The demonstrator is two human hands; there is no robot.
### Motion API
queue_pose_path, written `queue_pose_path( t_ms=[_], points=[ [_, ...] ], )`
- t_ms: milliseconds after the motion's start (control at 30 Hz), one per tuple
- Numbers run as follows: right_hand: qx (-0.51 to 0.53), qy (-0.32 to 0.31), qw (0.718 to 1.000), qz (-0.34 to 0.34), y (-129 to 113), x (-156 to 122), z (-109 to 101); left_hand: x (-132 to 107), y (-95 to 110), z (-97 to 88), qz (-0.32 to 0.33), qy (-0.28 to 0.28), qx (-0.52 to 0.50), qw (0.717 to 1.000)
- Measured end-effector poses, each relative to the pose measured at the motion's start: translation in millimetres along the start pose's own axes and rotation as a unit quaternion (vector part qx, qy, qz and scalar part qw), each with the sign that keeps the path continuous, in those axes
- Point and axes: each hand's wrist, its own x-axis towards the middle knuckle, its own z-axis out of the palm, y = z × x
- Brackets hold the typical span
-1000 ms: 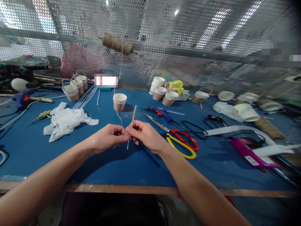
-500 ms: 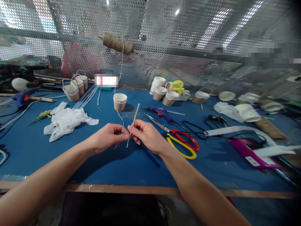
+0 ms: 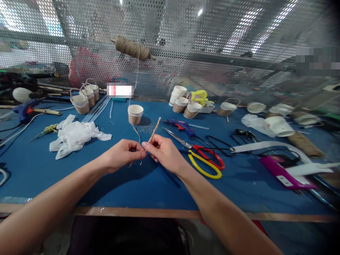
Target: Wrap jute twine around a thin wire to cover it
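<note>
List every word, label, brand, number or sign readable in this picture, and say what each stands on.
None can be read.
White-and-red patch at the back of the table: pixelated, unreadable.
Grey patch at the upper right: pixelated, unreadable.
Purple device: any markings are too small or blurred to read.
Twine, scissors and blue glue gun: no legible lettering.

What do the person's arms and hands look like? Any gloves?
The left forearm and right forearm are bare, with no sleeves, watch or bracelet in view. The left hand and right hand wear no gloves, and no rings show.
</note>
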Motion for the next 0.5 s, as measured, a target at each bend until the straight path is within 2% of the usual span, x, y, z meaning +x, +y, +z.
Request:
queue_pose_path(
  t_ms=[167, 333, 500],
  points=[
    [0.121, -0.082, 0.989, -0.016, -0.1, 0.2, -0.5, -1.7, 1.5, -1.2, -0.020, -0.026, -0.025, 0.999],
    [0.098, -0.046, 0.994, -0.008, -0.8, 0.3, -2.0, -0.7, 0.6, -3.9, -0.001, -0.003, 0.003, 1.000],
    [0.067, -0.035, 0.997, -0.001, -1.1, 0.2, -3.2, -1.5, 2.5, -5.4, -0.009, -0.019, -0.005, 1.000]
  ],
)
